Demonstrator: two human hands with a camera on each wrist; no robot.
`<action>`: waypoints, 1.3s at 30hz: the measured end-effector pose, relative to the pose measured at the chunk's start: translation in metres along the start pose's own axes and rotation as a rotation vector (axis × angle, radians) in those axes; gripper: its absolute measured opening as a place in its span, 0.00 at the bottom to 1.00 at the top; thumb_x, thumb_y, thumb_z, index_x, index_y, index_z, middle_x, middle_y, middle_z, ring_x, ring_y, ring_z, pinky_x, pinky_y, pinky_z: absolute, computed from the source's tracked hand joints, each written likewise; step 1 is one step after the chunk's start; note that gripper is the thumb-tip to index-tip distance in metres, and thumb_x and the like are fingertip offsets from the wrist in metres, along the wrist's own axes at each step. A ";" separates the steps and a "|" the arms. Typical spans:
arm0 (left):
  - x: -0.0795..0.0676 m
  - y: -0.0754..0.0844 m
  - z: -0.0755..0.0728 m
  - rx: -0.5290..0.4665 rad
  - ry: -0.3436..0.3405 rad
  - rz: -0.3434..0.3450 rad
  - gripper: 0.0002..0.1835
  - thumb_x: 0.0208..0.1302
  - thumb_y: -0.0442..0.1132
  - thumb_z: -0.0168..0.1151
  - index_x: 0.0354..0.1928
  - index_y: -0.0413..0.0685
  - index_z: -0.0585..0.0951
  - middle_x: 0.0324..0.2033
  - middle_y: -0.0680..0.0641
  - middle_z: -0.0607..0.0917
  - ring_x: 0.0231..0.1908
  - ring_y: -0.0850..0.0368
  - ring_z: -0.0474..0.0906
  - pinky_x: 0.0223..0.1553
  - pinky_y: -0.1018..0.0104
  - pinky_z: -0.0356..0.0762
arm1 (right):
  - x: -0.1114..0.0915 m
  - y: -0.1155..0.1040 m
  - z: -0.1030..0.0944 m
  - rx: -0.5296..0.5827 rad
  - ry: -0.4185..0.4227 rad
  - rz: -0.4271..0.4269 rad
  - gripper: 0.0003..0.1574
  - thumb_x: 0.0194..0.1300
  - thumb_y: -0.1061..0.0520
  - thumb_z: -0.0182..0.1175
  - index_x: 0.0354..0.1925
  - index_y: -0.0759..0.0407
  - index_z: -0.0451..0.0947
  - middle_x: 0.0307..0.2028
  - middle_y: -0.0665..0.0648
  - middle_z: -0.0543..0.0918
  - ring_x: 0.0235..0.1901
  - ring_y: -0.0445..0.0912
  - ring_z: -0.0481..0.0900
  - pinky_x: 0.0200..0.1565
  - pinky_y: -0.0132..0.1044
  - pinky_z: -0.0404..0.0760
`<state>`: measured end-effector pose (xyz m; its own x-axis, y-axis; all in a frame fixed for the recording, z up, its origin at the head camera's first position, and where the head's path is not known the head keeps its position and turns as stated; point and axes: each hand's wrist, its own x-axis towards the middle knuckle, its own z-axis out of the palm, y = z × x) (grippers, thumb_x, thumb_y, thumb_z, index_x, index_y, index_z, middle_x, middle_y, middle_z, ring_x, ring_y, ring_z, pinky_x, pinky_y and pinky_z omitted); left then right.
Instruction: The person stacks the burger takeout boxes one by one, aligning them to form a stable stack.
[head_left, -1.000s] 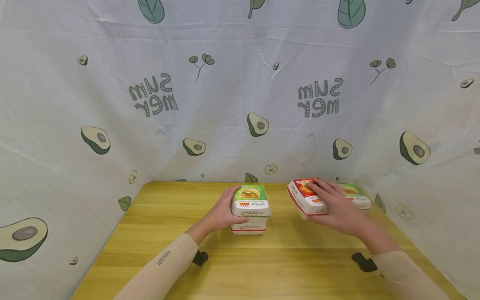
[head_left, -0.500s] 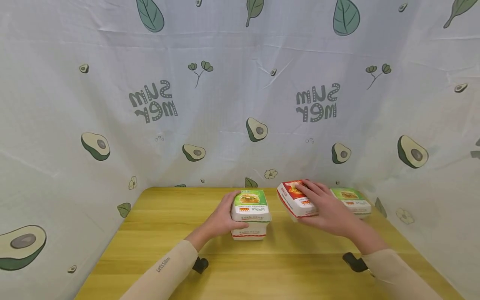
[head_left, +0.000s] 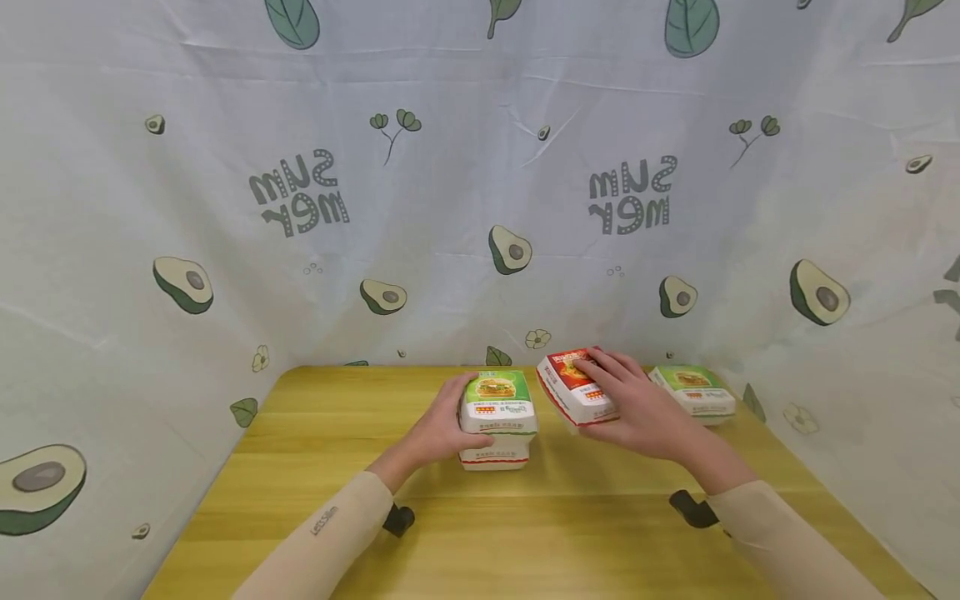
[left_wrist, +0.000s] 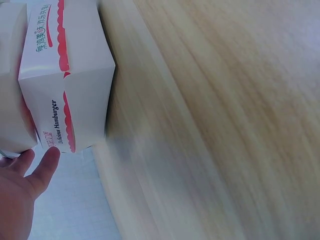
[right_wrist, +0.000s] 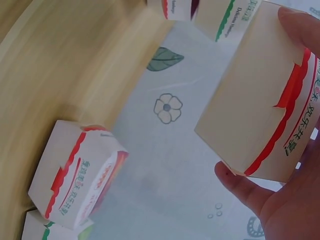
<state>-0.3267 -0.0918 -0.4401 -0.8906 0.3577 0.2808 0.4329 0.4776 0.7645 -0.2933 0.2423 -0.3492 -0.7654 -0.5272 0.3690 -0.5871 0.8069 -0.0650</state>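
Observation:
In the head view, a green-topped burger box (head_left: pixel 498 400) sits on a red-trimmed burger box (head_left: pixel 495 457) in a small stack. My left hand (head_left: pixel 438 429) grips the upper box from its left side, thumb at the front. In the left wrist view, fingertips touch the lower box (left_wrist: pixel 67 85) near its "Delicious Hamburger" print. To the right of the stack, my right hand (head_left: pixel 637 417) holds a red-topped burger box (head_left: pixel 577 392), tilted and raised off the table. Its plain underside (right_wrist: pixel 245 95) shows in the right wrist view, with the thumb on one edge and fingers on the opposite side.
Another green-topped box (head_left: pixel 692 392) stands at the table's back right. In the right wrist view, a red-trimmed box (right_wrist: pixel 75 175) stands beside a green-trimmed one (right_wrist: pixel 37 227). A printed curtain (head_left: pixel 435 192) hangs right behind the wooden table (head_left: pixel 337 467).
My right hand has carried the red-topped box leftward, nearer the stack, uncovering more of the green-topped box at the right. My left hand stays on the stack.

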 end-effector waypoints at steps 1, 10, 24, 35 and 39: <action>0.000 0.000 0.000 0.000 -0.002 0.001 0.58 0.47 0.54 0.81 0.77 0.65 0.54 0.72 0.50 0.60 0.63 0.53 0.67 0.66 0.48 0.67 | 0.001 -0.001 0.000 -0.001 -0.004 0.004 0.61 0.54 0.33 0.73 0.78 0.44 0.57 0.78 0.57 0.56 0.74 0.58 0.53 0.59 0.63 0.74; 0.001 -0.001 0.000 -0.002 -0.003 -0.012 0.58 0.48 0.54 0.81 0.77 0.65 0.54 0.72 0.50 0.60 0.62 0.54 0.67 0.65 0.49 0.68 | 0.011 -0.008 -0.001 0.015 0.004 -0.012 0.60 0.56 0.33 0.72 0.78 0.42 0.56 0.78 0.56 0.56 0.74 0.57 0.53 0.58 0.62 0.76; 0.002 -0.003 0.000 0.015 0.004 -0.004 0.58 0.48 0.56 0.80 0.77 0.66 0.54 0.71 0.51 0.60 0.62 0.54 0.68 0.64 0.49 0.69 | 0.029 -0.023 0.000 0.009 0.019 -0.062 0.58 0.57 0.31 0.70 0.78 0.44 0.57 0.77 0.57 0.58 0.74 0.56 0.54 0.52 0.57 0.81; 0.002 0.000 0.001 0.024 0.002 -0.013 0.57 0.49 0.55 0.80 0.77 0.65 0.54 0.71 0.51 0.60 0.62 0.54 0.68 0.64 0.50 0.70 | 0.040 -0.036 0.005 -0.034 0.005 -0.054 0.59 0.56 0.31 0.70 0.78 0.43 0.57 0.78 0.56 0.57 0.75 0.56 0.54 0.52 0.56 0.81; 0.002 0.000 0.001 0.012 0.007 0.000 0.56 0.48 0.54 0.80 0.76 0.65 0.56 0.70 0.52 0.61 0.61 0.55 0.68 0.63 0.52 0.70 | 0.042 -0.040 0.006 -0.047 0.010 -0.062 0.59 0.56 0.30 0.70 0.78 0.43 0.56 0.77 0.56 0.58 0.75 0.56 0.54 0.49 0.55 0.82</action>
<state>-0.3286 -0.0904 -0.4404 -0.8914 0.3520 0.2854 0.4349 0.4874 0.7572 -0.3040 0.1859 -0.3370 -0.7250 -0.5744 0.3799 -0.6205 0.7842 0.0017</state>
